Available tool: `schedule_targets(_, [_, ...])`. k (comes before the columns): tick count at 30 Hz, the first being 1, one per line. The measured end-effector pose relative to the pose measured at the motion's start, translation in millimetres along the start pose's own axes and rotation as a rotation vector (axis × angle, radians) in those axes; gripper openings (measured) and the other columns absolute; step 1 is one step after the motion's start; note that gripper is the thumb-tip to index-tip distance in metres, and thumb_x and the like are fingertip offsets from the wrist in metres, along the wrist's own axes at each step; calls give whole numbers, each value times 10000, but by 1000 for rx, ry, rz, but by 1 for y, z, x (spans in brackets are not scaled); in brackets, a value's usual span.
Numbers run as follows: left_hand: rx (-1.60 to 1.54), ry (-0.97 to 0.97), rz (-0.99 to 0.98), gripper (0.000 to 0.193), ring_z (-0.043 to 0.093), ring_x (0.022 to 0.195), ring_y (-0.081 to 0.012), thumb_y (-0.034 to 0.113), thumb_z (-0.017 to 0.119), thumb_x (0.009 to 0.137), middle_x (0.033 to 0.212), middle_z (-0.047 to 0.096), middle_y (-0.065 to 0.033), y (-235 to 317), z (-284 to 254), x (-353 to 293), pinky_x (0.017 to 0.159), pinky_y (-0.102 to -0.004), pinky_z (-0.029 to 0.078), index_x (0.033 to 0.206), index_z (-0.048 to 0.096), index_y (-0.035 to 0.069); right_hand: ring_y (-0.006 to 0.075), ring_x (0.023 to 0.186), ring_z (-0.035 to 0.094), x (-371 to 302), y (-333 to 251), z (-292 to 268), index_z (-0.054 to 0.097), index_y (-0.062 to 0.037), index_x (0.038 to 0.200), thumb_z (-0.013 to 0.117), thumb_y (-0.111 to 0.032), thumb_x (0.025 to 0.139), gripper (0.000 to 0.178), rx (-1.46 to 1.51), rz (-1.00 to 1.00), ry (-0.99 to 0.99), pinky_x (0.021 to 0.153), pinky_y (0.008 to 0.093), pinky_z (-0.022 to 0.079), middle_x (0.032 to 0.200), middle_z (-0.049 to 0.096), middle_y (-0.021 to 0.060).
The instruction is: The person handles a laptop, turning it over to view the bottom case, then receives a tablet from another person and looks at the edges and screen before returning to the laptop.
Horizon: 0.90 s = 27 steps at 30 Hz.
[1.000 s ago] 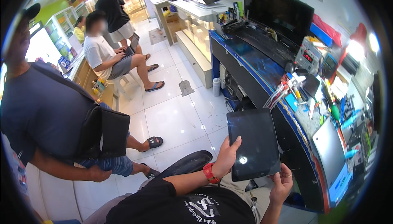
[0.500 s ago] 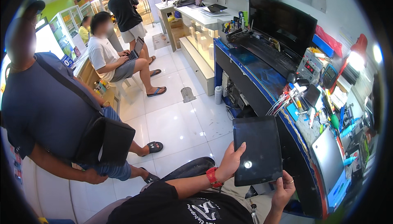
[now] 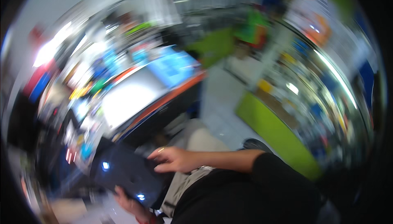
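While left hand (image 3: 130,204) grips it, the tablet (image 3: 127,175) adjoins right hand (image 3: 177,159).

A desk (image 3: 176,96) with an orange-red edge stands on the left, bearing a pale, flat slab (image 3: 131,97) and, just beside its far right end, a bright blue flat item (image 3: 174,66). Blurred, many-coloured clutter (image 3: 98,85) lies left of the slab, near a glaring light (image 3: 53,48). Pale floor (image 3: 221,105) separates the desk from a filled display case (image 3: 315,101) on the right, with a lime-green panel (image 3: 278,138) along its lower side.
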<state>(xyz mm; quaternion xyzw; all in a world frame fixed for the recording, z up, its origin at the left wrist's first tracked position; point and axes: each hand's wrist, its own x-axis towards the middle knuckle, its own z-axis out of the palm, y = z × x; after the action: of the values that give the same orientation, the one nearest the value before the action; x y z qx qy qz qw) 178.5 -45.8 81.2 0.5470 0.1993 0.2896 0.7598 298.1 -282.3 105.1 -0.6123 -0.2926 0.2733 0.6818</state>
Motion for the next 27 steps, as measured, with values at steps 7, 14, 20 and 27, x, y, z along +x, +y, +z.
schedule_targets(7, [327,-494,-65,537,590,1156,-307,293,581,1062,1364,592,-235,22,133,-27,1023,-427,461,1421,520,-102,176,1133,627,-95,-13,-45,507,62,1323,639,-130,1020,383,95,-128,351,973,342,502,1225,668,152])
schedule_targets(14, [120,-897,-172,473,603,1162,-258,288,553,1077,1349,609,-178,-23,226,-36,1026,-397,466,1392,548,-65,259,1259,531,-190,-51,-77,413,151,1430,593,-381,1065,670,-168,-34,676,1105,382,396,1322,563,240])
schedule_targets(20, [-41,-1222,-238,462,611,1144,-206,240,516,1103,1318,619,-143,-30,305,-87,1016,-328,457,1459,483,-52,301,1396,446,-263,-43,-98,351,162,1481,602,-369,1056,725,-275,-53,1013,1181,378,327,1483,484,268])
schedule_targets(27, [-329,-1450,-729,599,538,1304,-257,450,384,1136,1429,564,-149,-29,363,-159,1131,-385,411,1469,477,-40,131,1278,514,-353,-80,-86,430,39,1497,662,-213,1038,573,209,-358,1173,1106,312,407,1407,581,69])
